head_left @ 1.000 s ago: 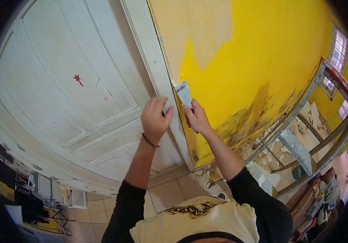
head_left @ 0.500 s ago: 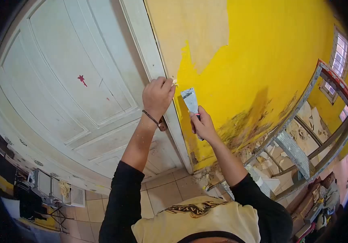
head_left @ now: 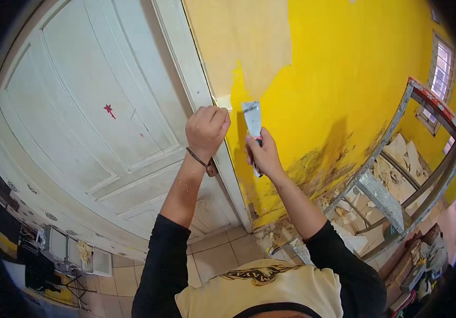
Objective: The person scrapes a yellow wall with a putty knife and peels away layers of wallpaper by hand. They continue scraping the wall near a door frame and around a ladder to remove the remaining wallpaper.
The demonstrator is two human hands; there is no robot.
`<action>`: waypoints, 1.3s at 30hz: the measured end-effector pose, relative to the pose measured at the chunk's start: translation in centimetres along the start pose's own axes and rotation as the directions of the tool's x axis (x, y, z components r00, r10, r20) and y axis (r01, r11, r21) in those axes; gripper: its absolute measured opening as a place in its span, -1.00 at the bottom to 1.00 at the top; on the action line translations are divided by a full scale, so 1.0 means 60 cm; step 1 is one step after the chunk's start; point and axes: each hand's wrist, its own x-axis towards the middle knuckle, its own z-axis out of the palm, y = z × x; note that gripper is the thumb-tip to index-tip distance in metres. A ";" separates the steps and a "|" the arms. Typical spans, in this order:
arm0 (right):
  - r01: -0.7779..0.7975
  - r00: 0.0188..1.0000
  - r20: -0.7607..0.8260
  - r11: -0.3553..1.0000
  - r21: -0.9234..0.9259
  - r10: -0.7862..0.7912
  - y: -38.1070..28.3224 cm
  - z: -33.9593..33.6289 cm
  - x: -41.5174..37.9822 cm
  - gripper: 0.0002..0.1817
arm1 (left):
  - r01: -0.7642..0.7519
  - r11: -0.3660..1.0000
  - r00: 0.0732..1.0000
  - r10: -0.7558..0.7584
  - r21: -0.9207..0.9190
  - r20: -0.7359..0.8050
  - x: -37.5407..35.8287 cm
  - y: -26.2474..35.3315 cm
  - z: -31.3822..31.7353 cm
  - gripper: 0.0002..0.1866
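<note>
My left hand [head_left: 205, 130] is closed at the edge of the door frame [head_left: 198, 98], fingers pinching a small pale strip of wallpaper [head_left: 223, 103] that is peeling off the wall. In my right hand [head_left: 264, 155] is a putty knife [head_left: 252, 117], held by its dark handle with the blade pointing up, close in front of the yellow wall [head_left: 339, 58]. Above both hands the yellow layer is gone, leaving a bare beige patch [head_left: 244, 37] with a ragged lower edge.
A white panelled door [head_left: 90, 106] stands on the left. To the right, a paint-spattered ladder [head_left: 381, 199] leans over floor littered with peeled scraps [head_left: 397, 159]. Dark stains [head_left: 318, 164] mark the lower wall. Piled clothes and items [head_left: 421, 265] lie at lower right.
The putty knife has risen a little, and its blade stands more upright. My left hand has dropped slightly, and more of the pale strip shows above its fingers.
</note>
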 end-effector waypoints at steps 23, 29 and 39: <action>0.298 0.952 -0.087 0.954 0.021 -0.295 -0.186 0.074 0.080 -0.68 | -0.092 0.995 0.977 0.085 -0.026 -0.196 0.038 0.055 -0.055 -0.80; 0.357 0.933 -0.065 0.934 0.018 -0.355 -0.214 0.070 0.060 -0.68 | -0.085 0.993 0.971 0.065 -0.078 -0.228 0.046 0.068 -0.065 -0.77; 0.315 0.948 -0.068 0.948 0.041 -0.312 -0.265 0.059 0.041 -0.66 | 0.160 0.826 0.940 -0.294 -0.541 -0.171 0.066 0.083 -0.060 -0.76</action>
